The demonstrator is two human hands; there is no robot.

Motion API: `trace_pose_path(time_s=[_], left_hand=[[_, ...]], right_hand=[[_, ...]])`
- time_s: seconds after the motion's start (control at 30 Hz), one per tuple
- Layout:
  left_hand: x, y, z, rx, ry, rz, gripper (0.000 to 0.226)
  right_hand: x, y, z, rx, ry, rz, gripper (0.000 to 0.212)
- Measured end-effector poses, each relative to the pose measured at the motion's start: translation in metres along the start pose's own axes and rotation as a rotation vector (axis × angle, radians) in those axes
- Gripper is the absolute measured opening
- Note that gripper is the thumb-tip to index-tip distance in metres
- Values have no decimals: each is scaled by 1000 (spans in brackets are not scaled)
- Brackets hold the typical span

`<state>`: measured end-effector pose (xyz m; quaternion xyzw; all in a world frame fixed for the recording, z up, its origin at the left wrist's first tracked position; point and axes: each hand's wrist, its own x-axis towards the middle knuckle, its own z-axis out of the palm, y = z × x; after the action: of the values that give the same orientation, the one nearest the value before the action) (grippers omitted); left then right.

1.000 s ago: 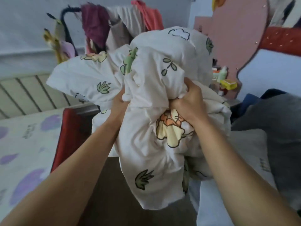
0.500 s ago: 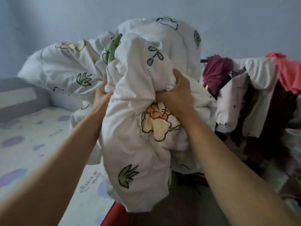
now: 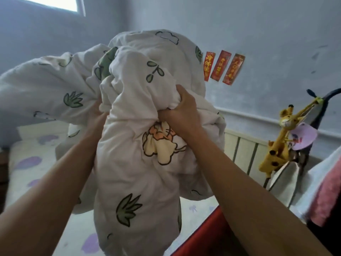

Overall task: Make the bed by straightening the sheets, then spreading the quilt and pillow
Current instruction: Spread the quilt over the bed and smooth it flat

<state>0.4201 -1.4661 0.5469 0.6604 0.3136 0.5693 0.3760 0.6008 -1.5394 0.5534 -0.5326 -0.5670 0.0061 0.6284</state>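
The quilt (image 3: 132, 163) is bunched into one fat bundle, held up in the air at the centre of the view, above the bed. The right hand (image 3: 181, 111) has its fingers clamped deep into a twist of the cloth just above the printed orange flower. The left hand (image 3: 96, 117) goes in under a fold at 9 o'clock. Its fingers are buried, so I cannot tell how they lie.

The sheet (image 3: 27, 163) with purple clouds lies flat enough at 8 o'clock, and the red bed edge (image 3: 203, 231) runs off toward 5 o'clock. So the step in hand looks like getting the quilt down and spread.

To do it well, the bundle is best set down in the middle of the sheet, not flung, since a tight wad will only land as a wad. Then each hand should hunt out a corner or a hem and let go of the middle. With two corners held wide, one lift and shake toward 12 o'clock should open it.

The giraffe toy (image 3: 282, 137) at 3 o'clock stands close to that side, so a wide swing there could catch it.
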Motion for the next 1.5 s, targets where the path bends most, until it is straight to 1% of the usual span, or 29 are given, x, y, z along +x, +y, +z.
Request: trace_pose_path(time_s=[0.03, 0.07, 0.1, 0.17, 0.27, 0.3, 0.33, 0.37, 0.4, 0.43, 0.47, 0.5, 0.57, 0.6, 0.67, 0.77, 0.8, 0.87, 0.9, 0.97, 1.03, 1.1, 1.2, 1.33, 1.4, 1.5], left_hand=[[12, -10, 1, 1, 15, -5, 18], [33, -26, 2, 22, 48, -6, 22], [49, -35, 3, 50, 86, -11, 30], [81, -62, 3, 79, 131, -41, 33], [117, -85, 6, 132, 145, -60, 39], [126, -89, 7, 113, 154, -62, 38], [140, -99, 7, 77, 151, -58, 29], [144, -101, 7, 64, 136, -48, 10], [158, -112, 8, 47, 132, -46, 30], [166, -118, 9, 53, 135, -15, 59], [175, -125, 10, 25, 131, -11, 72], [182, -131, 12, 32, 157, -26, 68], [193, -144, 20, 30, 190, -71, 25], [198, -152, 24, 27, 217, -73, 23], [211, -174, 32, 65, 248, -53, 27], [241, -209, 40, 144, 321, -165, 27], [256, -228, 43, 159, 355, -221, 33], [272, -252, 51, 190, 374, -270, 45], [281, -264, 59, 199, 400, -261, 49], [288, -281, 78, 191, 425, -184, 53], [298, -296, 99, 179, 440, -178, 66], [307, -315, 111, 132, 457, -193, 64], [310, -355, 119, 90, 509, -256, 54], [300, -413, 122, 164, 485, -377, 38], [288, -442, 118, 148, 459, -499, 36], [266, -491, 106, 159, 451, -721, 38]], right_hand=[[10, 10, 10, 16, -9, 2, 54], [23, 24, 22, 30, -14, 4, 54], [33, 35, 32, 42, -17, 11, 53], [57, 57, 54, 53, -40, 18, 52], [89, 84, 76, 61, -51, 34, 54], [99, 91, 83, 65, -58, 37, 53], [111, 100, 91, 71, -70, 38, 52], [120, 107, 96, 77, -77, 32, 51], [132, 117, 104, 78, -85, 28, 50], [141, 125, 110, 74, -94, 19, 49], [151, 135, 117, 72, -108, 15, 48], [160, 145, 124, 74, -123, 11, 47], [177, 165, 136, 86, -159, 5, 45], [183, 173, 141, 87, -177, 0, 45], [198, 196, 153, 97, -216, 0, 48], [220, 235, 171, 128, -281, 16, 50], [231, 254, 180, 141, -309, 20, 50], [246, 286, 193, 162, -351, 25, 51], [259, 306, 202, 178, -381, 28, 52], [276, 340, 215, 197, -428, 35, 53], [293, 375, 231, 223, -474, 50, 52], [302, 407, 246, 243, -520, 72, 53], [304, 447, 264, 272, -602, 122, 53], [288, 503, 290, 290, -709, 246, 56], [270, 531, 299, 231, -754, 310, 55], [245, 577, 314, 65, -845, 413, 57]])
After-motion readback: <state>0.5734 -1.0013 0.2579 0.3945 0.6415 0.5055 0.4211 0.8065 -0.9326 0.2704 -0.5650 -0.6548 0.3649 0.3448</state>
